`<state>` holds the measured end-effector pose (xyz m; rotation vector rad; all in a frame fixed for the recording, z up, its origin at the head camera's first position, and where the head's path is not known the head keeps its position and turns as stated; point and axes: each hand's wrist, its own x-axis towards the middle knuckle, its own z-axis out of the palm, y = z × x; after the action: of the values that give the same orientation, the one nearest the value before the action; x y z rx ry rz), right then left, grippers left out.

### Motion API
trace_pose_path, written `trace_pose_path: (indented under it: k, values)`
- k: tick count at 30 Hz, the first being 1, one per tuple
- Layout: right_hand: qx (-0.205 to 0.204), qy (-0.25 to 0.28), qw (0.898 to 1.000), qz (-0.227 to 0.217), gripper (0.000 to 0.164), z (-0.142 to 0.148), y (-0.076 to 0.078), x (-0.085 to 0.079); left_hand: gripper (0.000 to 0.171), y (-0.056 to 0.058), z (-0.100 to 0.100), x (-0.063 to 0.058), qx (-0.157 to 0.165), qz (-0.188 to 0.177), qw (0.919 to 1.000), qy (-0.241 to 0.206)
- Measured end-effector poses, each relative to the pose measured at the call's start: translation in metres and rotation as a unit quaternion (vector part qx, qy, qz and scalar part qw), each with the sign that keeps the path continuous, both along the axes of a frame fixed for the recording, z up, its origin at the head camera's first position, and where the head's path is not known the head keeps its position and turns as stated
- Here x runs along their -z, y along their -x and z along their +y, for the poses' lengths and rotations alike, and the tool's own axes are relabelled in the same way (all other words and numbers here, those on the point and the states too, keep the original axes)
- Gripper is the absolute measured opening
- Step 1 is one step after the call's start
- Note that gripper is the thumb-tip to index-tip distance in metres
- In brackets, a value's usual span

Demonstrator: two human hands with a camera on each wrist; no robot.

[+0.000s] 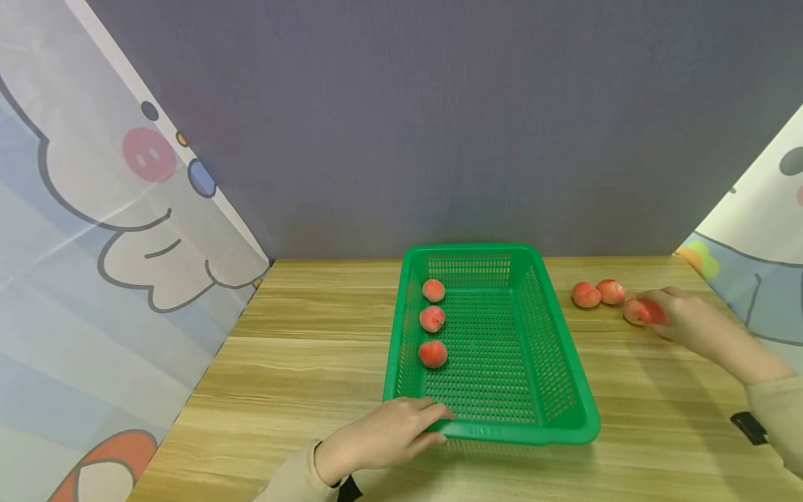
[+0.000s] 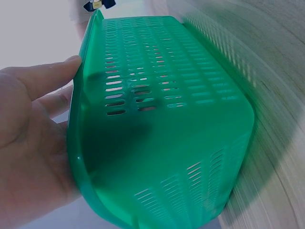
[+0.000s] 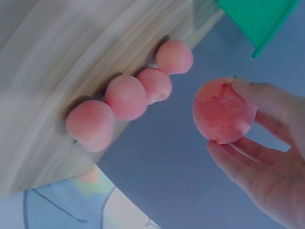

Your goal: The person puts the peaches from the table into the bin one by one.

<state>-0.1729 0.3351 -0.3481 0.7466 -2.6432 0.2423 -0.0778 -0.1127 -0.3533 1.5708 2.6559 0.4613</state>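
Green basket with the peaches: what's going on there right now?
A person's right hand holds a peach, while the left hand grips the near rim of the green basket. Three peaches line its left side, inside; four more peaches lie on the table to its right.

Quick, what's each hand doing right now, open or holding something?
Left hand: holding the green basket by its rim.
Right hand: holding a peach between thumb and fingers.

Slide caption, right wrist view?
Right hand holds a peach; four more peaches rest on the wooden table, with part of the green basket at upper right.
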Motion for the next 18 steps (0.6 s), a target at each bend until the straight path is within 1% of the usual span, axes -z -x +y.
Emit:
trace_pose_path:
  k: [2, 5, 11, 15, 18]
  values:
    - [-0.007, -0.004, 1.000, 0.017, 0.047, -0.001, 0.002, -0.003, 0.024, 0.000, 0.000, 0.000, 0.000, -0.001, 1.0000, 0.000]
    - [-0.011, -0.009, 1.000, 0.023, 0.048, -0.003, 0.004, -0.008, 0.023, 0.000, 0.000, 0.000, -0.001, -0.002, 1.0000, -0.001]
    - [-0.002, -0.011, 1.000, -0.003, 0.044, -0.011, 0.008, -0.019, 0.023, 0.000, 0.000, 0.001, -0.002, -0.007, 1.0000, 0.000]
    - [-0.006, -0.019, 1.000, -0.007, 0.044, -0.019, 0.010, -0.025, 0.023, 0.000, 0.000, 0.001, -0.001, -0.004, 1.0000, 0.000]
    - [0.005, -0.027, 0.999, -0.029, 0.043, -0.026, 0.011, -0.029, 0.023, -0.001, 0.000, 0.001, -0.001, -0.003, 1.0000, 0.002]
